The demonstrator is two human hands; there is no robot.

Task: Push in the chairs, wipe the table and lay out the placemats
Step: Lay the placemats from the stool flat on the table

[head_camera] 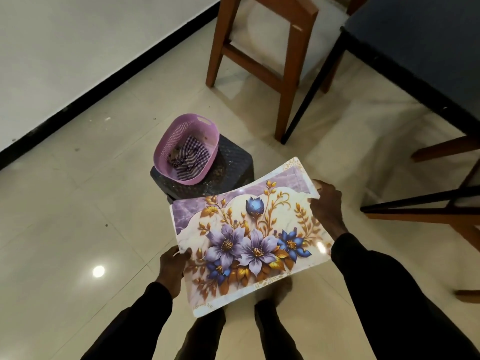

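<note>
Head view, near to far. Two dark sleeves reach forward over a glossy tiled floor point(78, 216). The left hand point(172, 261) grips the near left edge of a placemat point(249, 237), thumb on its printed face and fingers beneath. The right hand point(327, 206) grips the mat's right edge, fingers curled round it. The placemat is held in the air between both hands, face up and slightly bowed, above the floor and not touching any furniture; its print shows purple and blue flowers with gold leaves on a pale marbled ground. Just beyond the mat's far edge stands a low dark stool point(233, 167). On the stool's left side sits a lilac perforated basket point(171, 141), tilted, overhanging the stool's left edge. Inside the basket lies a crumpled purple-and-white checked cloth point(192, 157). Farther off stands a wooden chair point(283, 81) with a pale seat, its seat partly under the table point(415, 35), whose dark top fills the upper right corner and rests on thin black legs. At far left, a white wall point(78, 48) meets the floor along a black skirting.
</note>
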